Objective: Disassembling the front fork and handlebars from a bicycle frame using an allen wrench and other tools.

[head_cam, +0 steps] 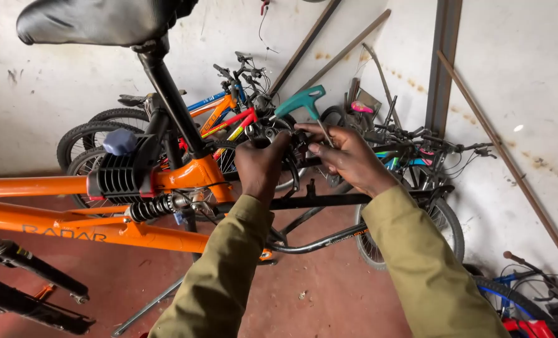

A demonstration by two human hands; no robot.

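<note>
I judged the hex key (304, 103) to be light, stiff and unlikely to bend, with a smooth steel shaft that could slip between bare fingers; the teal T-handle was the better place to take it for turning force, the shaft lower down for guiding the tip. It showed as a teal plastic cross-handle tilted toward 2 o'clock, with a thin grey shaft running down toward 5 o'clock.

My right hand (348, 156) was closed on that shaft just below the handle, fingers pinched around it. My left hand (261, 164) sat at 9 o'clock of the right, touching or nearly touching it, and was curled around a dark metal part (267, 130) of the orange bicycle (166, 178). I could not make out exactly what that part was, perhaps a brake or clamp, since the fingers hid most of it.

The key stood just above both hands, at 12 o'clock of them. Behind it, several bicycles (222, 106) leaned against the white wall (53, 75), and the black saddle (97, 22) sat at 10 o'clock.
</note>
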